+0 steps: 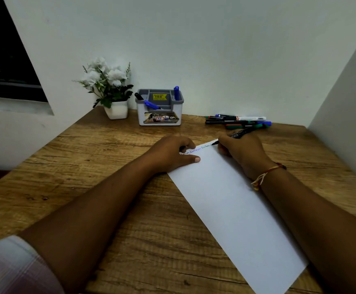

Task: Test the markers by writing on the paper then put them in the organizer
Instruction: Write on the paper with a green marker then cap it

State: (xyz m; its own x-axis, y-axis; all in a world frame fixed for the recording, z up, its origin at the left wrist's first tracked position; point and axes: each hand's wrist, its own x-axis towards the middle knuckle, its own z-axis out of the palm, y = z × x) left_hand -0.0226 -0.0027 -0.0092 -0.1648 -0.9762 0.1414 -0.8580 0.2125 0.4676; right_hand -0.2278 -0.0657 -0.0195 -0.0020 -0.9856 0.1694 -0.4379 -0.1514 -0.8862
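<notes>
Black marker [237, 134] at work on the far end of the paper [236, 209], one hand writing and the other steadying the sheet.
On the wooden table [88, 166] the white paper lies slanted; the left hand [170, 153] rests on its far left corner, thumb flat and fingers loosely bent, holding nothing. The right hand [243, 151] pinches the black marker, tip touching the paper at the end of a line of writing too small to read. Beyond lies a loose pile of markers [236, 120], and left of it stands the grey organizer [160, 115] with three markers inside, beside a potted plant [116, 109].
</notes>
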